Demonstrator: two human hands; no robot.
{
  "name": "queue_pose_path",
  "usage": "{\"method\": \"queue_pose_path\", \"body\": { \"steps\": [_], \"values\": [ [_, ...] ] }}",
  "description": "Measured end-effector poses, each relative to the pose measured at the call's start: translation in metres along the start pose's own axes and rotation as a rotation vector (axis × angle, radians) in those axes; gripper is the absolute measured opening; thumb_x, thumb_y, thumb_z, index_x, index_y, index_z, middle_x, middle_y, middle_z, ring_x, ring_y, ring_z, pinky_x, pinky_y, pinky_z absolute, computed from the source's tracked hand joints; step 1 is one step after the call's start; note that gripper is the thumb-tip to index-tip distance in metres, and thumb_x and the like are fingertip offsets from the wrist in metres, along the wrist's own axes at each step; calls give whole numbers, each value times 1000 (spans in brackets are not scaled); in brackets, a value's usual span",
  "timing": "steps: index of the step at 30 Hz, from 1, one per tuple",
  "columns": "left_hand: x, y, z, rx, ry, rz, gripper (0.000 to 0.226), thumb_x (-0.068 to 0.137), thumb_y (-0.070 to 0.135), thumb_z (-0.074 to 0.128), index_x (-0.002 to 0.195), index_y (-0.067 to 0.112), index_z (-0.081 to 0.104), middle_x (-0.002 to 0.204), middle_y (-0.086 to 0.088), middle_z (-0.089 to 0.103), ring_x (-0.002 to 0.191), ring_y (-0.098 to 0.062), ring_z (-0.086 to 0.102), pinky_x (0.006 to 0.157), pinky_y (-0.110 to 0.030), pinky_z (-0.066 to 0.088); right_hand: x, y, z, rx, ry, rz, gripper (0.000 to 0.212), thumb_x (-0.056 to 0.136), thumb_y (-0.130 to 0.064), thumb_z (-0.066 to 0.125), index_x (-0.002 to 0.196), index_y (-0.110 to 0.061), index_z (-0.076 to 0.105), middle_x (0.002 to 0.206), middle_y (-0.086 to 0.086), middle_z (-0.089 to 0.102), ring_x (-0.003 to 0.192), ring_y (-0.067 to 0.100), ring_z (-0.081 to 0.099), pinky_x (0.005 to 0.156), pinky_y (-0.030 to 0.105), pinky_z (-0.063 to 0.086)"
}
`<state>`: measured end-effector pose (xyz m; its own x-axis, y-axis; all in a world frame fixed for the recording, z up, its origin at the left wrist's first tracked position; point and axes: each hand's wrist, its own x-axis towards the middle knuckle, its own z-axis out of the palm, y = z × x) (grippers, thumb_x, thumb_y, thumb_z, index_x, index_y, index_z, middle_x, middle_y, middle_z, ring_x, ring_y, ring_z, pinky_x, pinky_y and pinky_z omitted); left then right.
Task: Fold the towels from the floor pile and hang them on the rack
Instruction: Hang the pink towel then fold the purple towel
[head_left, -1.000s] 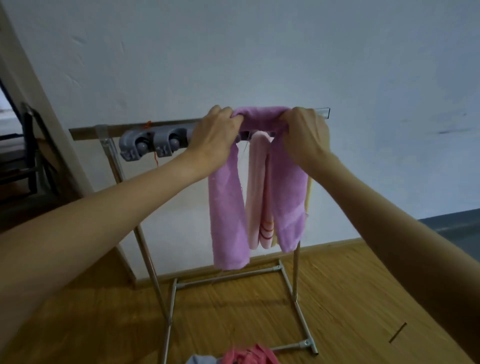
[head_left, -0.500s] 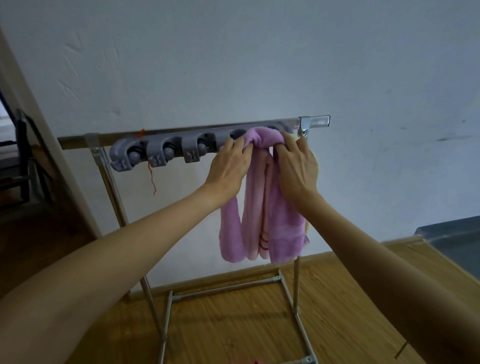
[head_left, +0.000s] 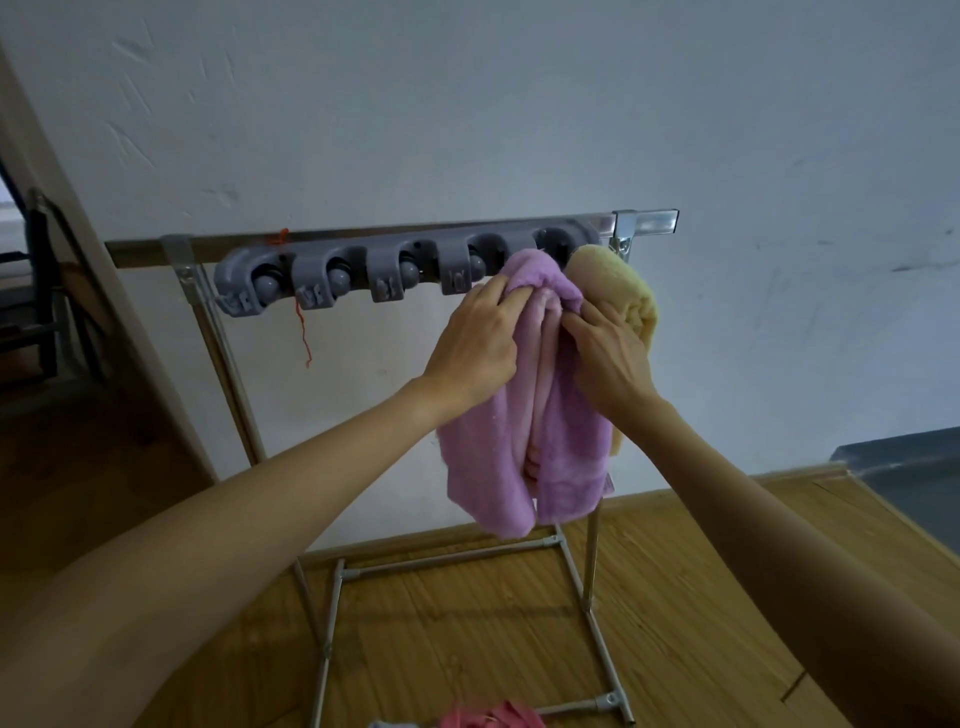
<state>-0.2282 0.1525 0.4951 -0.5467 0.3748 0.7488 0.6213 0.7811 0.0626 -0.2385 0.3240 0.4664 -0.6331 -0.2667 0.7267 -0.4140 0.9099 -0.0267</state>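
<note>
Doorway edge and a dark frame (head_left: 36, 291) sit far left of the rack (head_left: 395, 240), well apart from its left upright. Along the rack's top bar runs a grey clip holder (head_left: 363, 275) with round sockets; an orange thread (head_left: 301, 327) dangles from its left part. Those left sockets hold no cloth, and open wall shows behind and below them. Toward the rack's right end hangs the purple towel (head_left: 498, 457), draped double, with a pale pink towel (head_left: 540, 395) showing between its two hanging halves. The left hand (head_left: 475, 343) grips the purple towel's top fold just below the holder, fingers curled into the cloth. The right hand (head_left: 610, 358) pinches the same fold from the other side, thumb and fingertips pressed into it. Just right of that hand, a yellow towel (head_left: 618, 286) bulges at the rack's last socket, close to the bar's open right end. Below the rack, its floor frame (head_left: 452, 564) lies on bamboo flooring (head_left: 701, 597); at the frame's front edge a pink heap of towels (head_left: 488, 716) pokes in, cut off by the picture's lower border.
</note>
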Motion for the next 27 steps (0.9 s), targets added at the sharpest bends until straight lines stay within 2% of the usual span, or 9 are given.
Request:
{"method": "queue_pose_path", "body": {
  "steps": [6, 8, 11, 13, 15, 19, 23, 25, 27],
  "values": [
    [-21, -10, 16, -54, 66, 7, 61, 81, -8, 53, 137, 14, 41, 118, -14, 48, 101, -24, 53, 81, -27, 51, 0, 6, 0, 26, -12, -49, 35, 76, 6, 55, 107, -8, 64, 111, 9, 65, 95, 34, 56, 66, 34, 46],
    [-30, -10, 22, -112, 120, -41, 56, 80, -7, 55, 128, 16, 38, 112, -12, 47, 91, -21, 53, 72, -27, 52, 0, 7, -1, 39, -14, -66, 36, 76, 7, 55, 108, -8, 64, 112, 9, 65, 97, 34, 56, 67, 34, 46],
    [-40, -9, 35, -215, 120, -292, 47, 79, 9, 65, 113, 12, 33, 101, -9, 50, 74, -21, 54, 57, -33, 49, -1, 9, -2, 48, -21, -84, 35, 77, 6, 53, 107, -7, 64, 111, 9, 65, 98, 34, 56, 66, 34, 47],
    [-47, -14, 43, -209, -30, -450, 43, 79, 22, 68, 109, 6, 42, 95, -8, 54, 72, -22, 56, 54, -31, 44, 0, 11, -2, 46, -23, -91, 34, 79, 5, 53, 108, -7, 64, 110, 10, 65, 98, 35, 57, 65, 36, 48],
    [-53, -26, 46, -201, -189, -559, 29, 82, 24, 67, 96, 4, 52, 87, -9, 60, 73, -27, 60, 54, -29, 40, -1, 11, -2, 39, -27, -97, 36, 78, 6, 54, 110, -7, 64, 113, 10, 65, 99, 36, 57, 66, 37, 50],
    [-55, -52, 42, -183, -83, -672, 23, 84, 16, 65, 87, 6, 45, 81, -9, 56, 67, -26, 56, 44, -25, 32, -1, 15, -1, 32, -54, -103, 42, 79, 5, 55, 118, -10, 63, 126, 9, 60, 110, 34, 55, 72, 37, 52],
    [-49, -56, 46, -148, -24, -709, 25, 90, 21, 62, 97, 3, 45, 86, -10, 53, 71, -24, 53, 44, -20, 29, -1, 17, 0, 19, -59, -110, 44, 76, 6, 56, 117, -9, 64, 129, 10, 59, 112, 34, 56, 73, 36, 51],
    [-48, -52, 55, -162, -114, -728, 30, 90, 28, 60, 99, 4, 44, 89, -10, 54, 75, -28, 56, 50, -28, 37, -2, 17, 1, 11, -46, -109, 43, 75, 7, 57, 115, -8, 65, 128, 11, 60, 110, 34, 57, 74, 37, 51],
    [-51, -43, 63, -227, -221, -700, 24, 90, 24, 58, 99, 6, 45, 91, -8, 57, 81, -30, 60, 56, -28, 39, -5, 15, 2, 19, -30, -86, 39, 80, 2, 57, 117, -10, 64, 128, 12, 59, 112, 33, 55, 74, 39, 51]
  ]
}}
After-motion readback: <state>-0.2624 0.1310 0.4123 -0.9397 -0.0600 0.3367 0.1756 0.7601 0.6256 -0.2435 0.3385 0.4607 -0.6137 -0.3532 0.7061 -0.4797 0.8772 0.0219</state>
